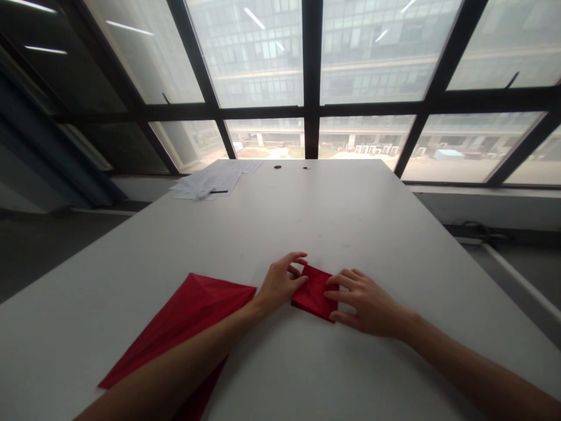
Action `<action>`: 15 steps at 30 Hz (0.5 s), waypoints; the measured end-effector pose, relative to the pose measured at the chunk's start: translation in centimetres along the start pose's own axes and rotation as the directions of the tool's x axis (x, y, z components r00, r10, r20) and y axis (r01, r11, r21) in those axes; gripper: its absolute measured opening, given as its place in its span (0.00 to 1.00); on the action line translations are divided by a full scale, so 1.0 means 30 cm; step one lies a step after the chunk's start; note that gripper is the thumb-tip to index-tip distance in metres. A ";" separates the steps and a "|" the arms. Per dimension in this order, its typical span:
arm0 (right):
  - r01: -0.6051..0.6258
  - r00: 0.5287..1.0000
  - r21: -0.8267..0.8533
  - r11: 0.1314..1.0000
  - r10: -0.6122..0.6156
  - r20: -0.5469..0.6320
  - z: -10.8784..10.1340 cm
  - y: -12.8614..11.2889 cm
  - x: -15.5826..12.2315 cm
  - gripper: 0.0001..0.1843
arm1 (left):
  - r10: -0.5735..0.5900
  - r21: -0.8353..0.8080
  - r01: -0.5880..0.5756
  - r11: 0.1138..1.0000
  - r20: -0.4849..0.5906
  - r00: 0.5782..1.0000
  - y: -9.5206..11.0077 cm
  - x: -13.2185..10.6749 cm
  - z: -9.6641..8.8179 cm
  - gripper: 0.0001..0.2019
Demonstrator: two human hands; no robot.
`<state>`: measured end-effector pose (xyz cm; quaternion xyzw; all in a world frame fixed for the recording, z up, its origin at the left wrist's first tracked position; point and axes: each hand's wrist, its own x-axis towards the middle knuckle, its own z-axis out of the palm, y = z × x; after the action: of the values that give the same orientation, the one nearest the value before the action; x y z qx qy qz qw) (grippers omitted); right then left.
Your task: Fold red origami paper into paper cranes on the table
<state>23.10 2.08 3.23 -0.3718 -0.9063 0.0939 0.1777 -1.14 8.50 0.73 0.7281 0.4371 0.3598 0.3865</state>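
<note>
A small red sheet (313, 290), folded into a rough square with several layers at its near edge, lies on the white table in front of me. Whether it is paper or cloth I cannot tell. My left hand (284, 280) grips its left side, thumb on top and fingers curled by the far left corner. At its right side, my right hand (362, 301) has its fingertips on the upper surface and its thumb at the near right corner. A larger red sheet (197, 307) with crease lines lies to the left, partly hidden under my left forearm.
The white table (333, 210) stretches away to a wall of dark-framed windows (311, 76). Loose white papers (214, 180) with a dark pen-like object (219, 192) lie at its far left. Two small round fittings are near the far edge. Cables (486, 231) lie beyond the right side.
</note>
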 end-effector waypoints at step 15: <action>-0.105 0.992 0.015 0.994 0.106 -0.069 0.032 0.028 0.004 0.12 | 0.132 0.187 -0.129 0.974 -0.005 0.991 0.010 0.011 -0.001 0.13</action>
<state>23.18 2.72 2.13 -0.4212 -0.8781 0.0954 0.2060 -0.94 8.73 1.06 0.7850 0.4233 0.3484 0.2883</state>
